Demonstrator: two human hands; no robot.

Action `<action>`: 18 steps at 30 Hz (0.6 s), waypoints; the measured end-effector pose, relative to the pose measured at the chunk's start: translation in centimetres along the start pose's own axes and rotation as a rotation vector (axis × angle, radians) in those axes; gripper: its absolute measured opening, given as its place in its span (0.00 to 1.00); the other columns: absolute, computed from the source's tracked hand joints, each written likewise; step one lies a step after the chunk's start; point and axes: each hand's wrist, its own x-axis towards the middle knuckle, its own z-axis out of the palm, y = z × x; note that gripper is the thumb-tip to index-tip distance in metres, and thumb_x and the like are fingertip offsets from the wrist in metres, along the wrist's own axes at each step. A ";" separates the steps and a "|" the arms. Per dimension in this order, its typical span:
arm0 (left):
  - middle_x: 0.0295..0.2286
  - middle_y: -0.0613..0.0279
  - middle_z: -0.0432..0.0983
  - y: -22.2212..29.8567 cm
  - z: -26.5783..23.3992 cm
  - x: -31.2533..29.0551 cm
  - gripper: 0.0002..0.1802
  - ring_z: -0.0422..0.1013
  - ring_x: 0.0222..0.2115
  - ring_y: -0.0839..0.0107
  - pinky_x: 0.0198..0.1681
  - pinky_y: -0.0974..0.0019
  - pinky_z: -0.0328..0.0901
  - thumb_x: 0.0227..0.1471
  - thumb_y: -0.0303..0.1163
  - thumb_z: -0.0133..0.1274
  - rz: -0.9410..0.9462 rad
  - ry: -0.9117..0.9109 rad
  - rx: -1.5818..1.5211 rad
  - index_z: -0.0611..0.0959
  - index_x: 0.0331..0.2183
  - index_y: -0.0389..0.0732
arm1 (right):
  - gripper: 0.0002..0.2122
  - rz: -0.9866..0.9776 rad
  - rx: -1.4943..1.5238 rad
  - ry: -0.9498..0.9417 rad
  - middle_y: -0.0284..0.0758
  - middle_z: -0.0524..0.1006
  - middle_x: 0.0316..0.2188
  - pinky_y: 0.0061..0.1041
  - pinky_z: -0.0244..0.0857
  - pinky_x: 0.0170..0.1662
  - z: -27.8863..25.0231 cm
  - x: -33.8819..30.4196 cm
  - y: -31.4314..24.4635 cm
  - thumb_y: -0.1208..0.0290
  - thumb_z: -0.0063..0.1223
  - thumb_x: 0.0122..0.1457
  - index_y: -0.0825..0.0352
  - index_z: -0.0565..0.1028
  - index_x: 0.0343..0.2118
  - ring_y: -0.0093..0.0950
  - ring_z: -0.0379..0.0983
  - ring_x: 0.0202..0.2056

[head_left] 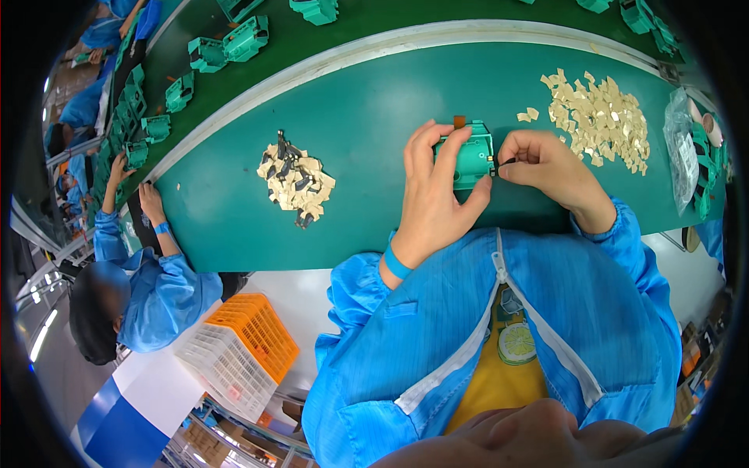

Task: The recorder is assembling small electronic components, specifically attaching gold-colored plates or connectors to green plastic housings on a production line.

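Note:
A teal plastic housing with a brown tab at its top sits in the grip of my left hand, fingers over its upper edge and thumb along the lower side. At the housing's right side is my right hand, its thumb and forefinger pinching a small black part against the edge. The fingers hide most of that part, and I cannot tell its kind. To the right lies a pile of small cream-coloured pieces. Another heap, cream pieces mixed with black parts, lies to the left.
Beyond a pale rail, more teal housings stand on a green belt. A clear plastic bag lies at the right end of the table. At the left, a co-worker reaches toward the belt. Orange and white crates stand below.

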 end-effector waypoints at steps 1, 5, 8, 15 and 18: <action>0.54 0.48 0.61 0.0 -0.1 0.1 0.35 0.57 0.59 0.42 0.61 0.46 0.58 0.43 0.26 0.65 0.004 -0.003 -0.006 0.73 0.56 0.40 | 0.03 0.005 -0.001 -0.002 0.24 0.74 0.25 0.16 0.63 0.34 0.0 0.1 0.0 0.78 0.59 0.57 0.68 0.75 0.29 0.12 0.69 0.30; 0.54 0.48 0.60 -0.1 -0.1 0.0 0.32 0.56 0.60 0.44 0.62 0.48 0.57 0.47 0.24 0.61 0.011 -0.004 -0.020 0.73 0.56 0.39 | 0.03 0.013 0.008 0.016 0.25 0.74 0.25 0.16 0.62 0.33 0.1 0.1 0.2 0.79 0.58 0.55 0.68 0.75 0.28 0.12 0.69 0.29; 0.54 0.47 0.60 -0.3 0.1 0.1 0.31 0.56 0.60 0.44 0.62 0.48 0.56 0.48 0.23 0.59 -0.003 -0.010 -0.023 0.73 0.56 0.39 | 0.03 0.026 0.026 0.052 0.25 0.74 0.25 0.16 0.62 0.33 0.1 0.4 0.7 0.80 0.58 0.54 0.68 0.74 0.28 0.12 0.69 0.29; 0.54 0.47 0.60 -0.1 0.4 0.0 0.30 0.56 0.60 0.43 0.62 0.47 0.56 0.48 0.23 0.59 -0.011 -0.006 -0.015 0.73 0.55 0.39 | 0.02 0.015 -0.009 0.058 0.24 0.73 0.23 0.15 0.60 0.30 0.3 0.3 0.9 0.80 0.57 0.53 0.68 0.74 0.27 0.12 0.67 0.27; 0.52 0.47 0.61 -0.2 0.4 0.1 0.32 0.58 0.58 0.39 0.60 0.45 0.59 0.46 0.24 0.60 0.014 0.009 0.003 0.72 0.55 0.39 | 0.03 0.005 -0.004 0.064 0.24 0.73 0.23 0.15 0.60 0.29 0.4 0.3 0.7 0.79 0.57 0.53 0.68 0.74 0.26 0.12 0.67 0.27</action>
